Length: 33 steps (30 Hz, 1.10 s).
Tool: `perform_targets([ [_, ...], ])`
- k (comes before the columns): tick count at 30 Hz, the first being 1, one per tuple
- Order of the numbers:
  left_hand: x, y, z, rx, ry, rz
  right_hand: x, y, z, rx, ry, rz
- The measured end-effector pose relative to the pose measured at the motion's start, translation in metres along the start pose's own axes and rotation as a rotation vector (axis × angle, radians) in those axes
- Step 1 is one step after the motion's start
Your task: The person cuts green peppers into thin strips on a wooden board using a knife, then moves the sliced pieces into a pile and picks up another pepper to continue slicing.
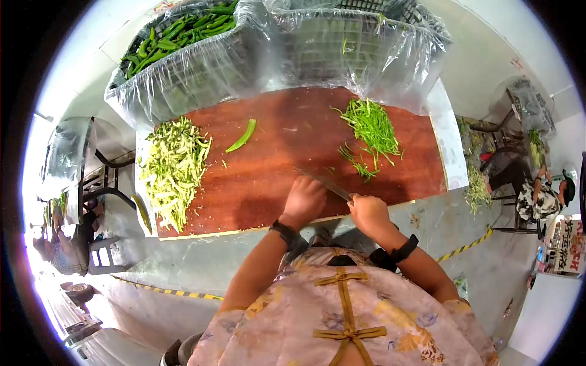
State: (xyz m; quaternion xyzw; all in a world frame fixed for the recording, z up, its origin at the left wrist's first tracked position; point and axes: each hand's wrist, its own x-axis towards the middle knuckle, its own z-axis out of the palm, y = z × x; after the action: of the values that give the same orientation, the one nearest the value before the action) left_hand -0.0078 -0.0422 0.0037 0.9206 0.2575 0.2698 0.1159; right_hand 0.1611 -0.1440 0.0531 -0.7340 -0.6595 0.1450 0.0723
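Note:
My right hand point(370, 216) grips the handle of a knife point(332, 186) near the front edge of the reddish-brown wooden board point(268, 165). The blade points left and away from me, towards my left hand point(305, 198). That hand is closed and low over the board beside the blade; whatever lies under its fingers is hidden. Farther off, a single piece of green pepper point(242, 136) rests on the wood. Thin green pepper strips point(372, 131) form a heap at the back right. Along the left edge spreads a pile of pale yellow-green pepper cores and scraps point(174, 171).
Behind the board stand a plastic-lined crate point(177, 76) of whole green peppers point(183, 33) and a second lined crate point(360, 55). People sit at other tables on the far left point(67, 244) and far right point(537, 198). Yellow-black tape point(168, 290) marks the floor.

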Motion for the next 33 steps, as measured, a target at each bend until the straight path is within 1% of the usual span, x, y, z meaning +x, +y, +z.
perform_targets([
  [4, 0.002, 0.000, -0.001, 0.004, 0.028, 0.039, -0.005, 0.001, 0.000, 0.039, 0.024, -0.003],
  [6, 0.001, 0.000, 0.000, -0.040, 0.016, -0.002, 0.000, 0.001, 0.003, 0.034, 0.016, -0.010],
  [9, 0.000, -0.003, 0.001, -0.009, -0.006, 0.030, 0.016, -0.006, 0.014, -0.011, -0.039, 0.029],
  [11, 0.000, -0.002, 0.002, -0.011, -0.002, 0.018, 0.032, -0.009, 0.014, 0.023, 0.080, -0.065],
  [12, 0.001, -0.002, 0.002, -0.008, 0.006, 0.009, 0.042, -0.006, 0.016, 0.022, 0.083, -0.072],
  [14, 0.002, -0.001, 0.000, -0.008, 0.009, 0.000, 0.058, -0.004, 0.020, -0.025, 0.070, 0.005],
  [16, 0.002, -0.001, -0.001, -0.012, 0.013, -0.009, 0.054, -0.001, 0.008, -0.008, 0.053, 0.026],
  [18, 0.001, -0.001, -0.001, -0.042, 0.034, -0.014, 0.036, 0.000, 0.000, -0.012, 0.015, 0.035],
  [20, -0.001, -0.001, 0.001, -0.035, 0.032, -0.019, 0.014, -0.003, -0.003, -0.021, 0.031, 0.012],
  [23, 0.001, -0.001, 0.000, -0.022, 0.047, 0.001, -0.003, -0.006, -0.007, -0.027, -0.065, 0.056],
  [25, 0.002, -0.002, 0.002, -0.019, 0.063, 0.021, -0.007, -0.002, -0.004, -0.013, -0.046, 0.040],
  [27, 0.001, -0.002, 0.002, -0.021, 0.027, 0.001, -0.007, 0.001, 0.001, 0.005, -0.034, 0.022],
  [31, -0.001, -0.003, 0.002, -0.032, 0.029, 0.002, 0.003, 0.000, 0.013, 0.001, 0.001, -0.001],
  [33, -0.001, -0.004, 0.002, -0.027, 0.067, 0.034, 0.016, -0.006, 0.017, -0.010, 0.009, -0.003],
])
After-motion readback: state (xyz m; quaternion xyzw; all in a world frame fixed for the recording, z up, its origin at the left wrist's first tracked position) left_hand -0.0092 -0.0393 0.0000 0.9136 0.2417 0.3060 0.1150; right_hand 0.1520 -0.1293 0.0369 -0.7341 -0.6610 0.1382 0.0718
